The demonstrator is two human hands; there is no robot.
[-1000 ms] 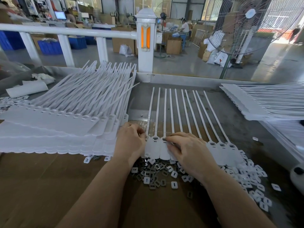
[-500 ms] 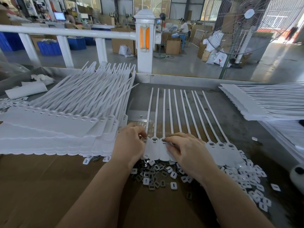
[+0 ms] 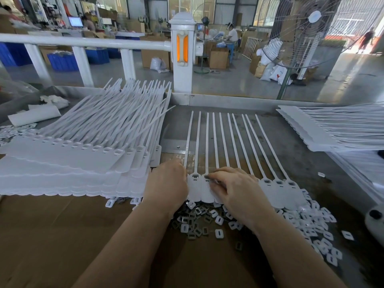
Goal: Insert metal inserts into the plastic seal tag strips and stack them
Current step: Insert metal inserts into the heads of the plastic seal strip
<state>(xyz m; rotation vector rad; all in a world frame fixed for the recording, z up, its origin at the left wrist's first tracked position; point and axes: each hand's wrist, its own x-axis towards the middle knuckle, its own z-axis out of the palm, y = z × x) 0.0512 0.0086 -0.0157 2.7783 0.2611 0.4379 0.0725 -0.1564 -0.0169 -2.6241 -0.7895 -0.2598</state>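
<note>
A sheet of joined white seal tag strips [image 3: 278,189] lies on the bench, its thin tails pointing away from me. My left hand [image 3: 166,183] curls over the sheet's leftmost tag head; its fingertips are hidden. My right hand [image 3: 234,190] has its fingers bent, with the fingertips pinching a small metal insert [image 3: 216,181] at the slot of the third tag head. The two heads between my hands show metal in their slots. Loose metal inserts [image 3: 193,222] are heaped just below the sheet, between my wrists.
A tall stack of tag sheets [image 3: 62,161] fills the left of the bench, and another stack [image 3: 332,129] lies at the right. White plastic caps [image 3: 320,233] are scattered at the lower right. Brown cardboard [image 3: 52,235] covers the near bench. A white railing [image 3: 83,43] and a fan [image 3: 301,38] stand behind.
</note>
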